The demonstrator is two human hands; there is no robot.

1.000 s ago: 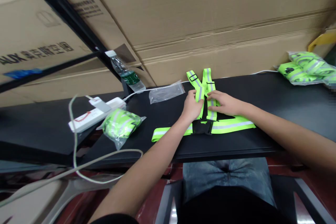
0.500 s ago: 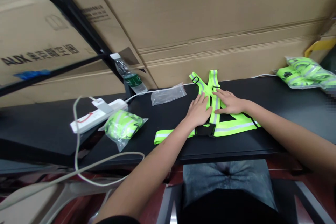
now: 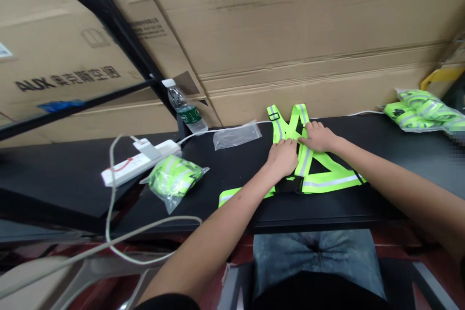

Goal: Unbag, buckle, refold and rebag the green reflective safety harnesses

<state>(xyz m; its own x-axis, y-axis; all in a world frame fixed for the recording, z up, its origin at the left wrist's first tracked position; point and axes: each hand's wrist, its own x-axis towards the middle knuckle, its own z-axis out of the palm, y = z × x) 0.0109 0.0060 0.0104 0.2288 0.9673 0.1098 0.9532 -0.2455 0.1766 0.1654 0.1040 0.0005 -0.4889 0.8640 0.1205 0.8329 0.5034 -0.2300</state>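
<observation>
A neon-green reflective vest (image 3: pixel 329 184) made of straps with grey stripes lies on the black table, its two shoulder straps pointing toward the back. My left hand (image 3: pixel 283 159) rests on the left strap below the crossing, its fingers curled over the webbing. Bent fingers and thumb of my right hand (image 3: pixel 319 137) close on the right strap near its slider. The black side-release buckle (image 3: pixel 289 184) sits at the waist band, just below my left hand. My left forearm covers part of the waist band. What lies under both palms is hidden.
Left on the table (image 3: pixel 225 169) are a bagged green vest (image 3: pixel 176 177), a white power strip (image 3: pixel 140 162) with cables, a water bottle (image 3: pixel 186 109) and a clear plastic bag (image 3: pixel 238 135). More bagged vests (image 3: pixel 423 110) lie at right. Cardboard boxes (image 3: pixel 290 24) stand behind.
My fingers have gone from lying flat and spread on the straps to curling round them. The shoulder straps have shifted apart slightly at the top. The camera view has moved a little.
</observation>
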